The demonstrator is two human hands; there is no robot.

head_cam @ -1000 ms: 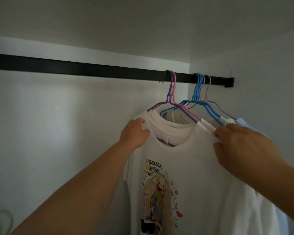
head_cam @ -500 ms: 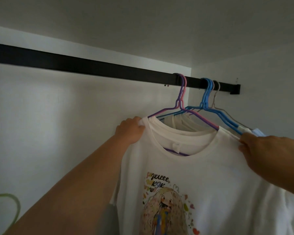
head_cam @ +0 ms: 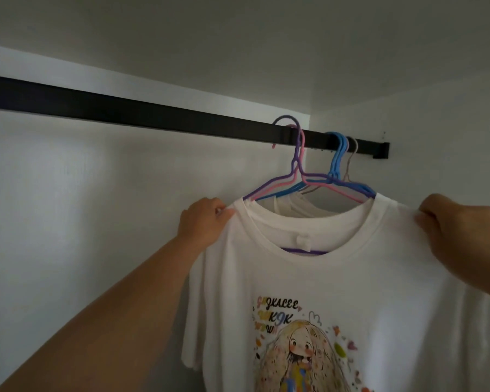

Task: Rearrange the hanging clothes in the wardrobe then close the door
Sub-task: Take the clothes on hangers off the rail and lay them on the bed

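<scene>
Head view: the task looks to be in its early or middle part. A white tee (head_cam: 337,278) with a cartoon girl print hangs at the front of a bunch of clothes crowded at the right end of the black rail (head_cam: 153,116). The long left stretch of the rail is bare, so the spreading out seems mostly undone. No door shows, so closing it is left too, as far as I can judge.

The left hand (head_cam: 203,222) pinches the tee's left shoulder, fingers curled on the cloth beside the collar. The right hand (head_cam: 458,230) grips the right shoulder the same way, knuckles up. The tee hangs stretched between the two hands, its collar midway.

The purple hanger (head_cam: 294,165) carries the tee; its hook stands raised a little above the rail, seemingly lifted off. A pink hanger lies against it. Blue hangers (head_cam: 337,159) and a pale one sit on the rail just to the right, with other white garments behind.
</scene>
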